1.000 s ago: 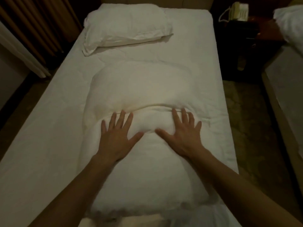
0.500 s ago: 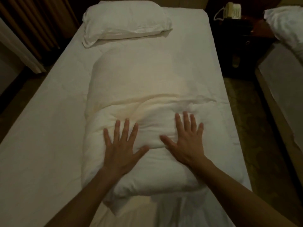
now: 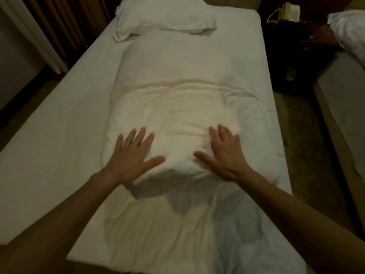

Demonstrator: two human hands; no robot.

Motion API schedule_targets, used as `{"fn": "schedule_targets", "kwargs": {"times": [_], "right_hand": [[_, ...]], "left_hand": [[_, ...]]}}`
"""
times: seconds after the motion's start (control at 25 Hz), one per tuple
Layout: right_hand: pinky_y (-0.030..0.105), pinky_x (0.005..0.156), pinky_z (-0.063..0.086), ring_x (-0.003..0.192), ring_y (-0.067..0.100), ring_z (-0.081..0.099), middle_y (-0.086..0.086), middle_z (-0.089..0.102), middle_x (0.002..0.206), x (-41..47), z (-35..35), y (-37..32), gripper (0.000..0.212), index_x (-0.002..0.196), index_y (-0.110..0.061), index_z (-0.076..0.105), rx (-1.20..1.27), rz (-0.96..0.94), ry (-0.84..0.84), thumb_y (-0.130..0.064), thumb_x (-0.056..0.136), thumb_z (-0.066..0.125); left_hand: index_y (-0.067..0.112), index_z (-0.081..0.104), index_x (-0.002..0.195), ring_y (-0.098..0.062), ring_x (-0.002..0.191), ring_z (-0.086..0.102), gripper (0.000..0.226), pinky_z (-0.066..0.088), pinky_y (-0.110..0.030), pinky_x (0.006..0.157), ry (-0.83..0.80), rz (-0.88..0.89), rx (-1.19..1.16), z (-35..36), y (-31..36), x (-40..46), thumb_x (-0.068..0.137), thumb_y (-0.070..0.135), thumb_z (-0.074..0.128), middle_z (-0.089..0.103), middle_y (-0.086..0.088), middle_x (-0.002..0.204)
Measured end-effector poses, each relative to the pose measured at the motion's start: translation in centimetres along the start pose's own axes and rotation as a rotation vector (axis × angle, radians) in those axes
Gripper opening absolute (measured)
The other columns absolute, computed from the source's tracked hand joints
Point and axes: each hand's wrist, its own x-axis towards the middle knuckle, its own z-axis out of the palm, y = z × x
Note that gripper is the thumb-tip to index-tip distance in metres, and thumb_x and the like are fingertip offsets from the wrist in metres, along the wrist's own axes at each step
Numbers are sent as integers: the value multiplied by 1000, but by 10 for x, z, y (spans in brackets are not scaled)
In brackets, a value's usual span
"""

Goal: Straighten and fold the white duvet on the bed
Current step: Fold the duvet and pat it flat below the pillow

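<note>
Spread flat, my left hand [image 3: 131, 155] and right hand [image 3: 223, 155] press the duvet [image 3: 177, 107]; folding looks half done, near end unfolded.

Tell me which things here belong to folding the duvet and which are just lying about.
Part of the job:
- white duvet, folded into a thick bundle
- bed it lies on
- left hand and right hand, both pressed flat on the duvet

Just lying about:
- pillow at the head of the bed
- telephone on the dark nightstand
- second bed to the right
</note>
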Motion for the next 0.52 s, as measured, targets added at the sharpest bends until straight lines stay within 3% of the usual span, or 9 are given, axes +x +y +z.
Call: {"fn": "schedule_targets", "kwargs": {"times": [0.12, 0.24, 0.36, 0.44, 0.52], "right_hand": [[58, 117, 25, 139, 38, 38, 19, 43, 149, -62, 19, -6, 111, 147, -7, 45, -1, -236, 249, -93, 79, 29], [57, 109, 35, 124, 39, 51, 20, 56, 132, -71, 58, -14, 94, 130, 1, 59, 29, -301, 509, -80, 86, 42], [47, 91, 42, 97, 34, 59, 13, 64, 104, -39, 85, -14, 75, 104, -5, 65, -19, -258, 596, -74, 91, 37], [40, 70, 44, 71, 31, 60, 6, 61, 76, -21, 86, -17, 57, 80, -15, 58, 26, -221, 619, -68, 93, 39], [33, 54, 40, 53, 29, 56, 2, 54, 59, -16, 72, -25, 59, 69, -17, 51, 81, -257, 684, -69, 93, 37]], "left_hand": [[28, 12, 158, -23, 152, 7, 113, 5, -51, 122, 208, 147, -33, 14, -11, -68, 70, 97, 30, 9, -2, 165], [8, 44, 144, -35, 134, 42, 111, 27, -60, 111, 532, 201, -16, 46, -5, -60, 67, 86, 59, 46, -17, 144], [11, 53, 121, -34, 99, 57, 73, 42, -47, 86, 767, 216, 86, 71, -3, -24, 73, 64, 66, 63, -18, 109], [13, 54, 112, -34, 81, 66, 43, 49, -39, 70, 797, 320, 118, 72, -19, -14, 81, 43, 57, 68, -15, 93], [15, 56, 104, -31, 62, 67, 28, 49, -32, 50, 827, 418, 124, 46, -37, -16, 83, 34, 57, 68, -11, 77]]}}
